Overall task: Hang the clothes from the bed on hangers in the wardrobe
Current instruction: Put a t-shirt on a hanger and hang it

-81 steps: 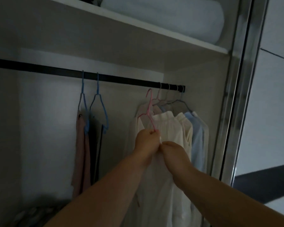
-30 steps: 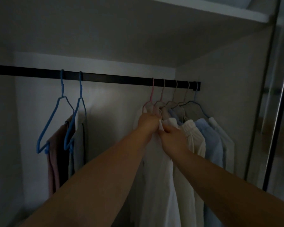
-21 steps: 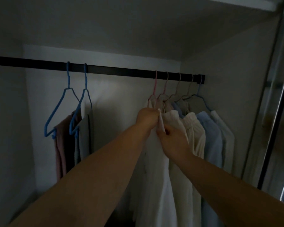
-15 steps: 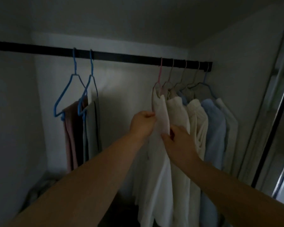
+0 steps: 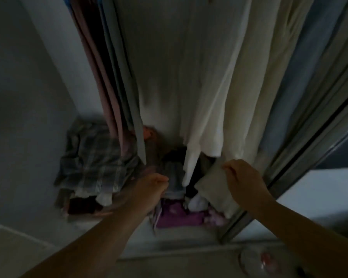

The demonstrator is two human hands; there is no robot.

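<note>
The view looks down inside the wardrobe. The white garment hangs in the middle, its hem just above my hands. To its right hang a cream garment and a light blue garment. Pink and grey clothes hang on the left. My left hand is blurred and low, its fingers curled, with nothing visible in it, just left of the white hem. My right hand pinches the corner of a beige hem below the cream garment. Rail and hangers are out of view.
A plaid cloth lies crumpled on the wardrobe floor at the left. Purple and dark clothes are piled below my hands. The sliding-door frame runs diagonally on the right. A round glass object lies at the bottom right.
The view has dropped from the rail to the wardrobe floor. Both hands have moved from the top of the white garment down to the hems.
</note>
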